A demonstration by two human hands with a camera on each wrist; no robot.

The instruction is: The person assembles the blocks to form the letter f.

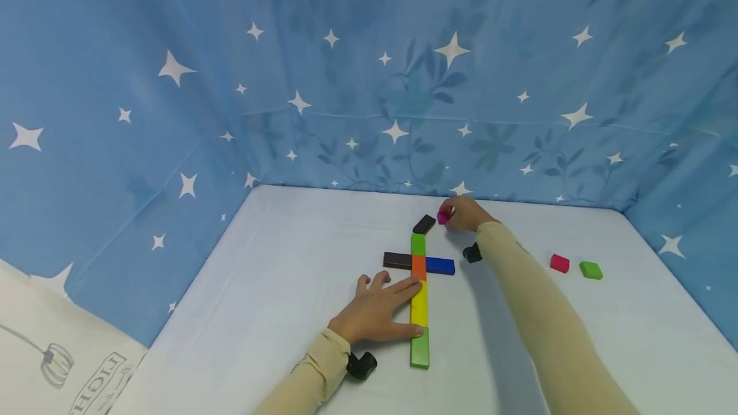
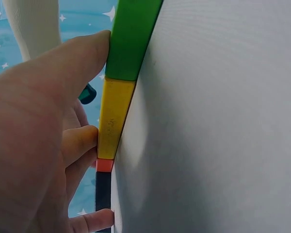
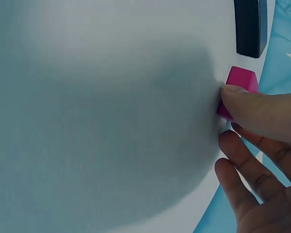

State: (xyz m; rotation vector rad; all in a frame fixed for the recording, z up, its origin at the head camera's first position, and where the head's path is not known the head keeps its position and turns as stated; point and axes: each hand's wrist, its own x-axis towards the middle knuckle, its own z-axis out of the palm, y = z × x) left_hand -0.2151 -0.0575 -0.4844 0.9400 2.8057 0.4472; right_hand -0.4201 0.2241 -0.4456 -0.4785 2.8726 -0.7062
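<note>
On the white table, small blocks form a cross-like line: a green block (image 1: 419,351) at the near end, then a yellow block (image 1: 421,306), an orange block (image 1: 418,268) and a second green block (image 1: 418,244). A dark block (image 1: 396,260) sticks out left of the orange one, a blue block (image 1: 441,266) right. My left hand (image 1: 377,312) rests with spread fingers on the line, fingertips at the yellow block, thumb by the near green one. Beyond the far end lies a tilted dark block (image 1: 424,225). My right hand (image 1: 468,213) pinches a pink block (image 3: 241,77) close beside it.
To the right lie a loose red block (image 1: 559,264) and a green block (image 1: 590,270). A blue star-patterned curtain (image 1: 346,82) stands behind the table (image 1: 288,242) and along its sides. Black wrist devices (image 1: 361,366) show at both sleeves.
</note>
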